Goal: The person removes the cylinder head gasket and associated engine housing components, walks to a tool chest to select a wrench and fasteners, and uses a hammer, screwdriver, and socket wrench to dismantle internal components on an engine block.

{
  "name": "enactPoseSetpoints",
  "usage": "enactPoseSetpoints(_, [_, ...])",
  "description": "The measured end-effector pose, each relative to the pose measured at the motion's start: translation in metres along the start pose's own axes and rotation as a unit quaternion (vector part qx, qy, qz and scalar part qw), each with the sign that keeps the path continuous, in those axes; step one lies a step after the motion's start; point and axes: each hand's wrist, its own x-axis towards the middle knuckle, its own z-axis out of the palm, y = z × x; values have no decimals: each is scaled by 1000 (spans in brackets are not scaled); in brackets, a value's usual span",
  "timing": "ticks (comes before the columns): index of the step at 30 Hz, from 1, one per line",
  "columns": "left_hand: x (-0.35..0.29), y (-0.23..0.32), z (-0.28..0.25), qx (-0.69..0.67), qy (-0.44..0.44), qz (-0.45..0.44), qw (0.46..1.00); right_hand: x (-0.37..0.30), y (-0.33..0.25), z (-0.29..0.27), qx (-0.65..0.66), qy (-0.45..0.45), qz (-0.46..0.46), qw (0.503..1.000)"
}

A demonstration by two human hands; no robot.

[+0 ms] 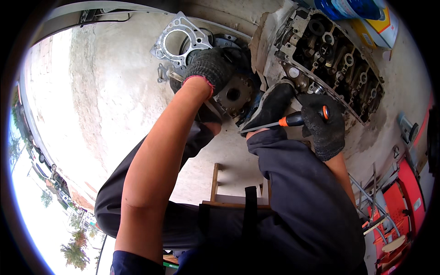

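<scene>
Seen from above, seated on a low wooden stool (215, 183) over a concrete floor (114, 91): gloved left hand (208, 68) stretched forward and pressed onto a dark, greasy engine part (236, 91) with a round central hole, fingers curled over its top edge, though whether truly clamped on it could not be told. Gloved right hand (323, 126) closed tight round the orange-and-black handle of a screwdriver (279, 123), shaft pointed left, tip hidden beside the black shoe (270, 107) planted against the part. Right knee in dark trousers (293, 183) raised between the two arms, blocking much of the floor below the work. Just beyond the left hand, a silvery metal gasket (181, 39) with large round openings lay flat on the concrete, partly covered by the glove. To the right, close behind the shoe, an open cylinder head (334, 59) sat tilted, valve gear exposed. Past it, a blue container (348, 8) and a yellow-and-white one (380, 27) stood at the upper edge. Red toolbox (403, 201) and loose metal rods (371, 201) crowded the lower right.
</scene>
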Motion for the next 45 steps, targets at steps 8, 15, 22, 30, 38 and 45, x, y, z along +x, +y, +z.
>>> enactPoseSetpoints(8, [-23,3,-23,-68,-12,224,972,-9,38,-2,24,-25,20,999])
enactPoseSetpoints(15, [-95,32,-10,-254,71,306,915,1,49,-18,69,-21,107,992])
enactPoseSetpoints(22, [-188,118,24,-307,165,101,932,5,87,-23,187,-23,190,964])
enactPoseSetpoints(30, [-197,146,68,-288,187,161,925,-1,134,-19,308,-105,320,889])
enactPoseSetpoints(38, [-195,139,67,-288,186,177,923,-11,138,-3,191,-112,275,936])
enactPoseSetpoints(45, [-196,137,67,-280,179,189,924,-20,127,3,541,2,403,738])
